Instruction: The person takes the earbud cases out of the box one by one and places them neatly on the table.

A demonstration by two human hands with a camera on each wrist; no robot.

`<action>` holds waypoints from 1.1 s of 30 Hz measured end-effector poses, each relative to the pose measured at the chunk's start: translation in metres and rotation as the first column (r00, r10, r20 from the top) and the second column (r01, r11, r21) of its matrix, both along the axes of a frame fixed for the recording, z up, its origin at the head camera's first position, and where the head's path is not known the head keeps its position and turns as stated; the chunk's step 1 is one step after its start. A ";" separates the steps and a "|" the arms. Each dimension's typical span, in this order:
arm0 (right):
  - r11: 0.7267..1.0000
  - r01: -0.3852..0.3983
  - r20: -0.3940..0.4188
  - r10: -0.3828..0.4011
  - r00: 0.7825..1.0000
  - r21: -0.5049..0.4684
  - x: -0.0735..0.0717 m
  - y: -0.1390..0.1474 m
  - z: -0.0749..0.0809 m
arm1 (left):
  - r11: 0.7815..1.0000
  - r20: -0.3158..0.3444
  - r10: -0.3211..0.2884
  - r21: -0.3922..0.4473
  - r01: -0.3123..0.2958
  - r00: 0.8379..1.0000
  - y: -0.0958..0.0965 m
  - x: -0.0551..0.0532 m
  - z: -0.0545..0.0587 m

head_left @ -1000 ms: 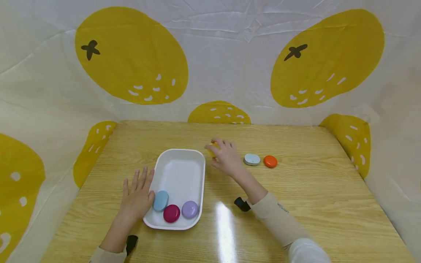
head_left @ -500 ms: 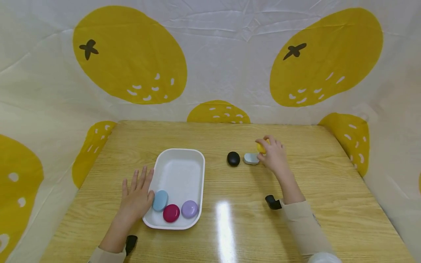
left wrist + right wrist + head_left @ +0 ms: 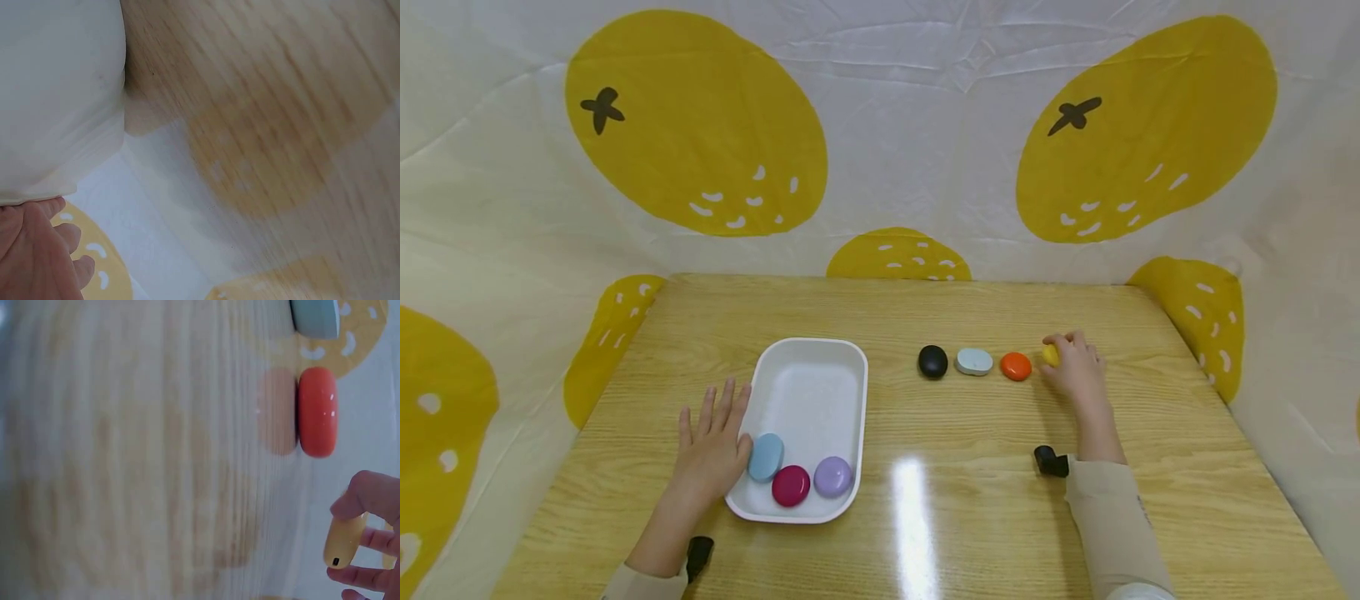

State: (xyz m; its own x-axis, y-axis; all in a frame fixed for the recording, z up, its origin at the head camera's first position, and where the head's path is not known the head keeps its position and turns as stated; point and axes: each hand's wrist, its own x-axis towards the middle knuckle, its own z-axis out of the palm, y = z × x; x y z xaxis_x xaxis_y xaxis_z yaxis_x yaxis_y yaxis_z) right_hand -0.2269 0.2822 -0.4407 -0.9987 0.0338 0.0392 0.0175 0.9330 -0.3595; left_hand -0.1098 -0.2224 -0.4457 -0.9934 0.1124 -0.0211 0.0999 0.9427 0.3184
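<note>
Yellow glossy rounded case (image 3: 1049, 356), partly hidden by the right hand (image 3: 1077, 372) pinching it, is just right of a shiny orange disc (image 3: 1016, 367) (whether it touches the wood-grained table (image 3: 985, 525), I can't tell). Straight-fingered, the left hand (image 3: 713, 454) touches a white rectangular tray (image 3: 808, 400). The case's long axis tilts slightly, its dark-slotted end (image 3: 336, 560) pointing away from the disc.

Free table (image 3: 891, 408) between white tray (image 3: 863, 417) and black piece (image 3: 933, 362), narrow gaps onward to grey piece (image 3: 973, 362) and orange piece (image 3: 1017, 367), right hand (image 3: 1077, 369) with yellow piece (image 3: 345, 545) blocking the row's right end, left hand (image 3: 713, 450) obstructing the tray's left side, tray's far half unobstructed.
</note>
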 end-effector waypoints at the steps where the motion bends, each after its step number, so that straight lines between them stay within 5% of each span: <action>1: 1.000 0.000 0.016 0.000 1.000 0.002 0.000 0.002 -0.002 | 1.000 -0.001 0.000 -0.002 0.000 1.000 0.000 0.000 0.000; 17: 0.998 -0.060 0.233 0.057 0.971 0.006 -0.001 0.010 -0.010 | 1.000 -0.020 0.001 0.019 -0.001 1.000 0.002 0.001 0.002; 28: 0.995 -0.098 0.238 0.096 0.967 -0.004 -0.005 0.012 -0.012 | 1.000 -0.012 0.009 0.019 -0.008 1.000 0.002 0.002 0.002; 33: 0.996 -0.056 0.210 0.069 0.975 -0.066 -0.001 0.010 -0.008 | 1.000 -0.010 0.009 0.018 -0.009 1.000 0.001 0.001 0.001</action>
State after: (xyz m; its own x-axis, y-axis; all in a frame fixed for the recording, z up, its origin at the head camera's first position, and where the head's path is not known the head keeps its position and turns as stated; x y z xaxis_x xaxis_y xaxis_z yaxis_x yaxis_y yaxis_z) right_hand -0.2278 0.2923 -0.4489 -0.9843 -0.0332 -0.1732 0.0410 0.9120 -0.4082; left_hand -0.1083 -0.2218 -0.4448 -0.9946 0.1036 -0.0091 0.0947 0.9377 0.3344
